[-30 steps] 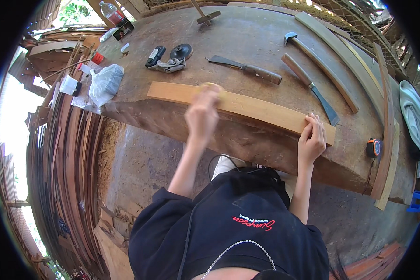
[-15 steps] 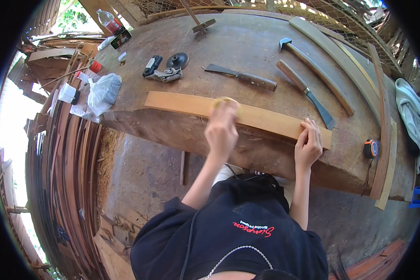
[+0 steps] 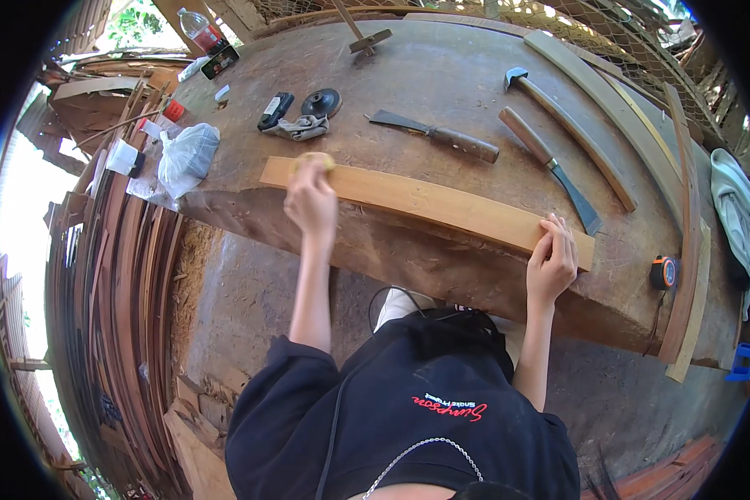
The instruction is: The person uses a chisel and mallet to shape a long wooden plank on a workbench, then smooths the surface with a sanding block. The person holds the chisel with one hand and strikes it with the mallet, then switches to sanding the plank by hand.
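A long, light brown wooden plank (image 3: 425,198) lies along the near edge of the workbench (image 3: 267,67), slanting down to the right. My left hand (image 3: 312,202) is over the plank's left end, its fingers closed on a yellowish piece of sandpaper (image 3: 325,160) pressed to the top face; the hand covers most of it. At the plank's right end, my right hand (image 3: 552,258) grips the near edge, fingertips on top. Beyond the plank are a wooden-handled blade (image 3: 462,144), a second wooden-handled blade (image 3: 573,197) and a long-handled adze (image 3: 575,129).
A tape measure (image 3: 663,272) sits at the right, beside long wood strips (image 3: 682,217). A plastic bag (image 3: 187,160), a black disc (image 3: 321,103) and a cloth (image 3: 302,127) are at the left. A wooden marking gauge (image 3: 370,41) stands at the back. Stacked boards (image 3: 108,317) fill the left side.
My left hand has slid leftward along the plank with the sandpaper, from near the middle to the left end. My right hand stays on the right end.
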A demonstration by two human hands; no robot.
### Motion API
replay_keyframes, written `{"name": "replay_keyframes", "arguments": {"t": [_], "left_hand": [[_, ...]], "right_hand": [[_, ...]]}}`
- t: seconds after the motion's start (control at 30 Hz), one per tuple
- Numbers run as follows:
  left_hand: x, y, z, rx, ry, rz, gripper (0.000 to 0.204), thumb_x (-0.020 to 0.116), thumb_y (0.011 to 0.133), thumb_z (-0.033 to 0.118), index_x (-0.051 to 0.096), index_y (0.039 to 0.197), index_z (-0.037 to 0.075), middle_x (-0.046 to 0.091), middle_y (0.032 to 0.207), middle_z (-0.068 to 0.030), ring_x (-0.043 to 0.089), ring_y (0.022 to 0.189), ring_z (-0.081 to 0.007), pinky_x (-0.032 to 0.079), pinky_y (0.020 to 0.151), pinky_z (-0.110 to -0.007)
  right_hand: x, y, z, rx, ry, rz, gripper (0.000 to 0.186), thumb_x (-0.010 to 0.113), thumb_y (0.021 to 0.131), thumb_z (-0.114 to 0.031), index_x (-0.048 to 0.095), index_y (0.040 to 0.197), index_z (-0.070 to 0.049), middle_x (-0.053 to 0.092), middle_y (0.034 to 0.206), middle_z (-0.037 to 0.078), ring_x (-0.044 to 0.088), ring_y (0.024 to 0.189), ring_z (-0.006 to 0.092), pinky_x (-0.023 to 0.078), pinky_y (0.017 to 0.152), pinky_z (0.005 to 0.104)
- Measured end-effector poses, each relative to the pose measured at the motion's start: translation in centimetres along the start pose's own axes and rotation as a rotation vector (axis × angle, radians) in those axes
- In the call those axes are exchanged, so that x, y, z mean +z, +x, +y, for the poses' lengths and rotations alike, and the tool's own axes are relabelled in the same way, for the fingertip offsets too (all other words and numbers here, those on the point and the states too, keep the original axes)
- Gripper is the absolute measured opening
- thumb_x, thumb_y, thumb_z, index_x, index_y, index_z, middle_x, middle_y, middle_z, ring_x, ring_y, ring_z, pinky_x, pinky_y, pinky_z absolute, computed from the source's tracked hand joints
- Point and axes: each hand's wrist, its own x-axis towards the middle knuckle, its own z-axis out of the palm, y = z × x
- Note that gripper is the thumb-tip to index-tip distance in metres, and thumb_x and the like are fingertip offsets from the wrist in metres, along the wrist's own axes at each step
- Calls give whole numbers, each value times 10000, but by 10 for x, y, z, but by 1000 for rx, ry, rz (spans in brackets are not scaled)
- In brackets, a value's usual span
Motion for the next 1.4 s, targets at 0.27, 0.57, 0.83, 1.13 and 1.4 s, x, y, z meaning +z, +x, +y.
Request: {"name": "replay_keyframes", "arguments": {"t": [0.27, 0.57, 0.83, 1.13, 1.4], "left_hand": [[4, -80, 79, 467, -514, -117, 206, 589, 769, 51, 661, 946, 129, 655, 1001, -46, 609, 986, -205, 461, 878, -349], [6, 36, -53, -65, 25, 146, 154, 532, 845, 211, 680, 877, 182, 674, 871, -32, 640, 773, -215, 497, 674, -361], [0, -63, 95, 253, -408, -70, 226, 567, 731, 11, 658, 907, 122, 661, 909, -67, 623, 880, -240, 467, 823, -360], [-8, -45, 45, 291, -329, -90, 258, 571, 732, -18, 663, 931, 118, 651, 987, -62, 620, 912, -217, 478, 819, -342], [12, 8, 7, -47, -191, 27, 145, 573, 777, 77, 677, 872, 111, 657, 949, -76, 620, 880, -252, 496, 730, -344]], "right_hand": [[-1, 1, 2, -4, -4, -7, 146, 484, 828, -17, 616, 864, -68, 654, 970, 75, 601, 992, 249, 455, 872, 368], [1, 0, 1, -5, -4, 6, 144, 487, 825, -20, 617, 857, -74, 655, 967, 73, 602, 991, 244, 459, 864, 363], [-1, 1, 0, 5, -12, -3, 140, 483, 831, -25, 613, 854, -70, 653, 975, 72, 598, 998, 243, 452, 871, 359], [0, 0, 3, -4, -19, 2, 150, 474, 836, -25, 615, 856, -72, 652, 967, 71, 601, 990, 246, 457, 866, 365], [1, -2, 2, -11, -12, 6, 153, 477, 828, -17, 616, 859, -74, 652, 969, 68, 603, 986, 245, 461, 861, 365]]}}
